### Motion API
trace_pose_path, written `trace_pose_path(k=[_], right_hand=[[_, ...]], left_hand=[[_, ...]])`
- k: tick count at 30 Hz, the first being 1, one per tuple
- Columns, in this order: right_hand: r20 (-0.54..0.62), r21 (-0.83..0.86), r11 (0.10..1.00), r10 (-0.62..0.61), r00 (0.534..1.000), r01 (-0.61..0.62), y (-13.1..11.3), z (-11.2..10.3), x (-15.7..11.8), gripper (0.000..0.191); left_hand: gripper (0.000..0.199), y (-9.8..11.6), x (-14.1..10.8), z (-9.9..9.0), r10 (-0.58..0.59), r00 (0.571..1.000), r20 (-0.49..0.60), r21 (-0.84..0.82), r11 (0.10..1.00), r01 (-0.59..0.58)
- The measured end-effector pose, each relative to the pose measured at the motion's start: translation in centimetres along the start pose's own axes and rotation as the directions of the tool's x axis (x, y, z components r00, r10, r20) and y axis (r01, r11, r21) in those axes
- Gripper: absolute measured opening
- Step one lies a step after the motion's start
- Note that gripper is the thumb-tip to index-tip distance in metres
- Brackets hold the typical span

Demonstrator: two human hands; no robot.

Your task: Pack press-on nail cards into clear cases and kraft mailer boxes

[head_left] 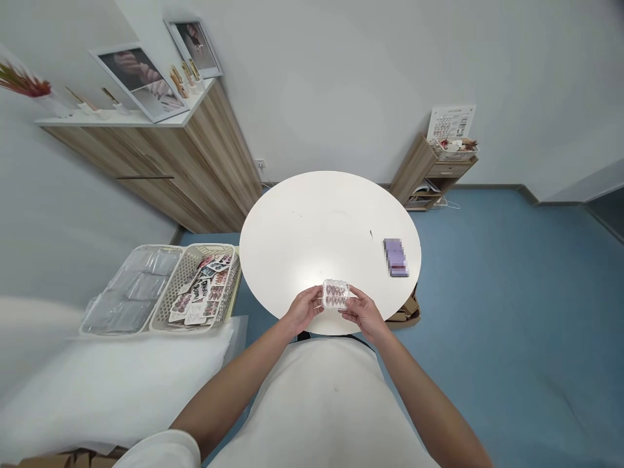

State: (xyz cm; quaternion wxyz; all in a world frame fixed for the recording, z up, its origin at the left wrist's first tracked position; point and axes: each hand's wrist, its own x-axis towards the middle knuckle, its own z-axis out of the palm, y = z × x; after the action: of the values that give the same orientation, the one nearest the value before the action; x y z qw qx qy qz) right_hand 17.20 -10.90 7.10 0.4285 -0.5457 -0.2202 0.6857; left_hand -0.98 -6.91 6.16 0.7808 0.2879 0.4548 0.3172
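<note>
A small clear box [336, 294] with two rows of pinkish press-on nails is held above the near edge of the round white table [322, 221]. My left hand [305, 309] grips the box's left edge between thumb and fingers. At the right edge, my right hand [363, 312] holds the same box, its thumb near the lower right corner. The undersides of the fingers and of the box are hidden.
A blurred purple item [396, 257] lies on the table's right side. To the left stand a basket [162, 302] of nail cards and a bin [90, 322] of clear boxes. A wooden cabinet [219, 149] is behind left, a small shelf [409, 162] behind right.
</note>
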Motion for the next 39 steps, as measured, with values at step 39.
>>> trace_pose_path(k=[39], right_hand=[[0.065,-0.166,0.986,0.017,0.998,-0.006,0.2,-1.9,6.3,0.042]], left_hand=[[0.046,-3.4,0.2,2.4,0.321,0.886,-0.335,0.496,0.859,-0.124]])
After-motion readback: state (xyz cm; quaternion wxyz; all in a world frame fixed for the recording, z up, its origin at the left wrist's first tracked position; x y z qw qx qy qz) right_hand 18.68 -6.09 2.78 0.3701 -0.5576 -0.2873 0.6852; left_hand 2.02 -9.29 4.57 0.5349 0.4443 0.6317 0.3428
